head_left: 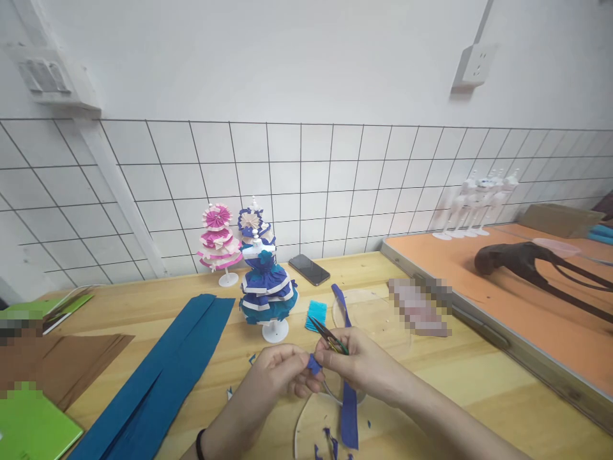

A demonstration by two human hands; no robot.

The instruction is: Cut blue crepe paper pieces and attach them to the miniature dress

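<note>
Both hands meet above the wooden table. My left hand [275, 377], with a black band at the wrist, pinches a small blue-violet crepe paper piece [313, 365] between thumb and fingers. My right hand [366, 363] grips scissors [329, 335], their blades pointing up and left, while its fingertips touch the paper piece. Under the right hand lies a long blue-violet paper strip [349, 418]. A bright blue folded paper [317, 315] is just beyond the hands. Behind them stands a miniature dress form [268, 287] in blue and teal ruffles with white trim.
Dress forms in pink [218, 239] and in blue and cream [251, 218] stand near the wall. A phone [310, 269] lies behind. Long teal paper [158, 374] covers the left. Scraps [330, 441] lie in front. An orange board [541, 300] with a metal edge bounds the right.
</note>
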